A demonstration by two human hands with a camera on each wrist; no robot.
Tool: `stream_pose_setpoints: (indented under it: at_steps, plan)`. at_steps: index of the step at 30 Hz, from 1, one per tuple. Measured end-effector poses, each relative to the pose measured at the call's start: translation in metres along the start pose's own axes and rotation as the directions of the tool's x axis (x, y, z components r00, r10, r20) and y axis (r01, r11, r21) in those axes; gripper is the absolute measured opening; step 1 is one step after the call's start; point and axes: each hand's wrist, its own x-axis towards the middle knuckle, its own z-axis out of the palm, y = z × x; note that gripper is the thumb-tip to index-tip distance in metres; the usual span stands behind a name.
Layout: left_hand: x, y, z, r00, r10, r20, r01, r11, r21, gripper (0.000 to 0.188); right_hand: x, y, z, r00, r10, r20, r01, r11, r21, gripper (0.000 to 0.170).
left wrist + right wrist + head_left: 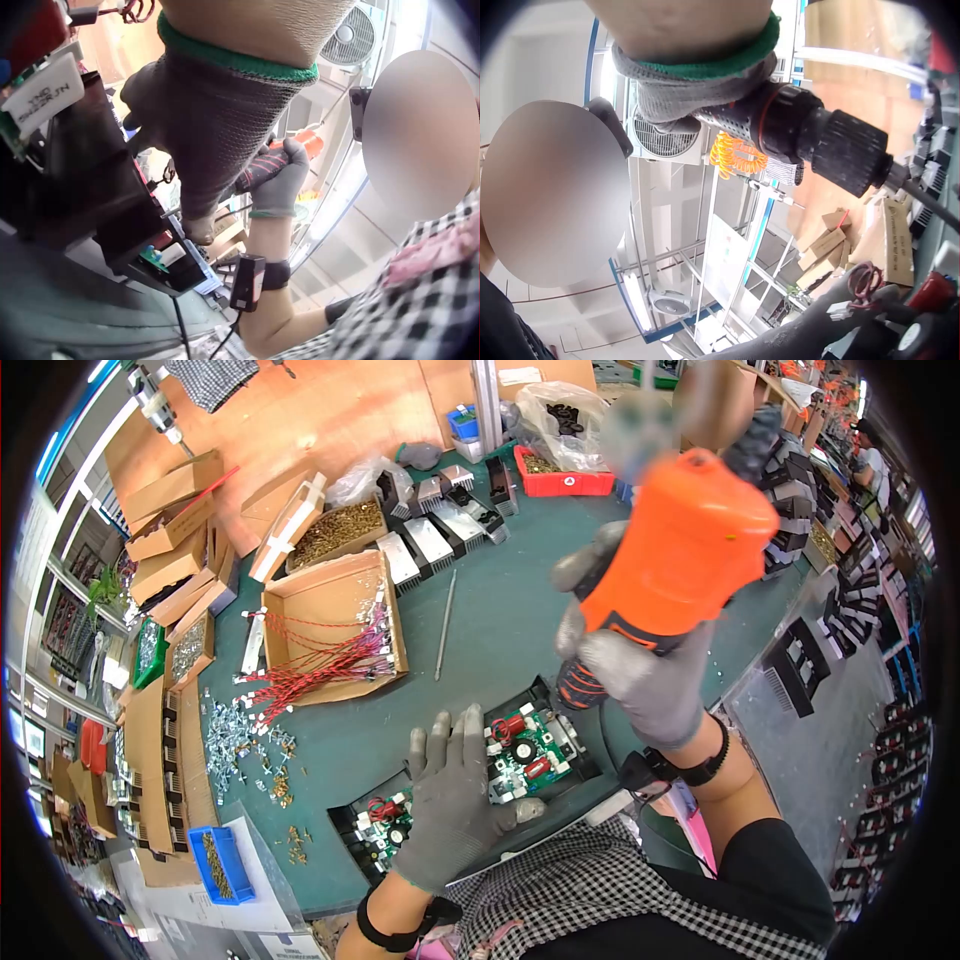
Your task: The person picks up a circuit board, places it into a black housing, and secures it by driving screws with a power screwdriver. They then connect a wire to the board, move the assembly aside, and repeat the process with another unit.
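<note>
Orange driver point(685, 545) aslant, bit point(924, 200) downward

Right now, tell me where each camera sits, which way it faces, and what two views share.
Head: worn on the person's head, facing forward and down at the green bench; shows left hand, right hand, forearms, checked apron.
Left wrist: worn there, looking past the left hand at black housings; also shows the right hand, apron and blurred head.
Right wrist: worn there, looking along the driver toward a carton; shows glove and blurred head.
Head and left wrist views share both hands and the driver.
</note>
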Motion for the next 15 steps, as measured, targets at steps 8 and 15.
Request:
stream_pose_setpoints:
  at_steps: [8, 15]
  plan:
    - [0.014, 0.010, 0.008, 0.994, -0.066, 0.083, 0.071, 0.995, -0.064, 0.117, -0.002, 0.021, -0.002, 0.998, 0.054, 0.019, -0.055, 0.998, 0.017, 0.058]
    - [0.013, 0.009, 0.011, 0.986, -0.091, 0.137, 0.102, 0.992, -0.072, 0.112, 0.000, 0.023, 0.003, 1.000, -0.002, 0.031, 0.005, 0.997, -0.082, 0.053]
